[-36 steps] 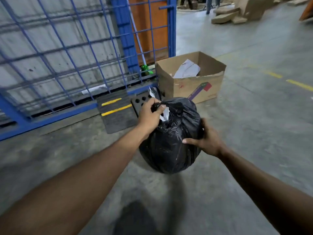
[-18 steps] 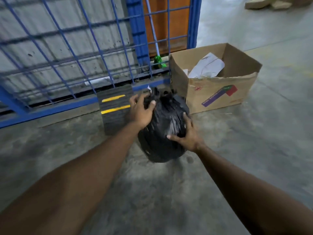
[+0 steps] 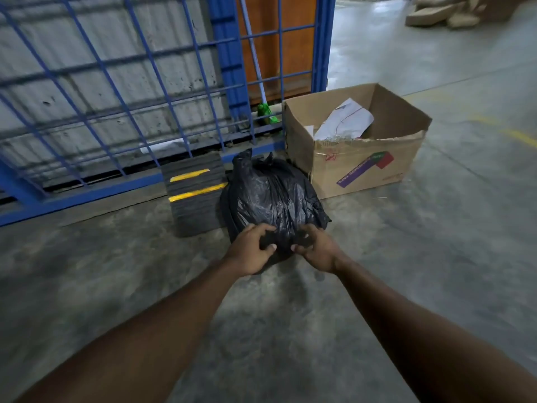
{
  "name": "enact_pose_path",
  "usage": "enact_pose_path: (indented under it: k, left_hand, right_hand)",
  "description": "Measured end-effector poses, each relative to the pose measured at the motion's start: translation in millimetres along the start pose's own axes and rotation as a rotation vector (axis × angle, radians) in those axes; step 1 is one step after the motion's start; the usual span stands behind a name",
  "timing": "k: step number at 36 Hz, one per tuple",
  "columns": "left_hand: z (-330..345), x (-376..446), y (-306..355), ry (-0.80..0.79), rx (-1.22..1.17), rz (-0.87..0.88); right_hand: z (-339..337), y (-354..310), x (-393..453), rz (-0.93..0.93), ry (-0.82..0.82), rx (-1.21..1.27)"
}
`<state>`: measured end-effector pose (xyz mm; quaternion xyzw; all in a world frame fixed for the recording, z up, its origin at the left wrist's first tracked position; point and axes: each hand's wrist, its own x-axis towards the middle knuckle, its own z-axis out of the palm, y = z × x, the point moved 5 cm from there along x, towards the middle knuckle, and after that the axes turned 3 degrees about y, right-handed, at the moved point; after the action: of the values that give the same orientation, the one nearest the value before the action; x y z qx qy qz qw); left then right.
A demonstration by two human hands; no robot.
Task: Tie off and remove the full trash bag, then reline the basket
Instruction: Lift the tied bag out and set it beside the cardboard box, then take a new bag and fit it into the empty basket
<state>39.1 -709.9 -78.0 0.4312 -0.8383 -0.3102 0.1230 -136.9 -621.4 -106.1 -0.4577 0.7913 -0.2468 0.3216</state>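
A full black trash bag (image 3: 273, 196) lies on the concrete floor between a rubber ramp block and a cardboard box. Its gathered, knotted top points away from me toward the blue fence. My left hand (image 3: 250, 251) and my right hand (image 3: 315, 248) both rest on the bag's near end, fingers curled and pinching the black plastic. No basket is in view.
An open cardboard box (image 3: 360, 164) with crumpled paper stands just right of the bag. A black ramp block (image 3: 194, 196) with yellow stripes sits to the left. A blue wire fence (image 3: 139, 91) runs behind, with a green-headed broom (image 3: 266, 112) leaning there. Cardboard pieces (image 3: 441, 13) lie far right.
The bag has gone down onto the floor beside the box. Both hands slid from its sides and top to its near end. No white paper shows at its top now.
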Motion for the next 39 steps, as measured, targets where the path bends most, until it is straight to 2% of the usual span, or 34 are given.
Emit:
enact_pose_path:
  k: [2,8,20,31,39]
  left_hand:
    - [-10,-9,13,0.04,-0.033,0.035]
    - [-32,-44,66,-0.016,-0.093,0.136]
    - [-39,-163,142,-0.171,-0.159,0.329]
    - [40,-238,194,-0.391,-0.22,0.417]
    - [121,-341,284,-0.601,-0.216,0.615]
  right_hand:
    - [-16,-8,-16,-0.035,0.027,0.021]
    - [-81,-28,-98,-0.055,0.158,-0.047]
    - [-133,-31,-292,0.055,0.207,-0.075]
    - [-128,15,-440,0.172,0.347,-0.103]
    - [-145,77,-659,0.382,0.723,-0.141]
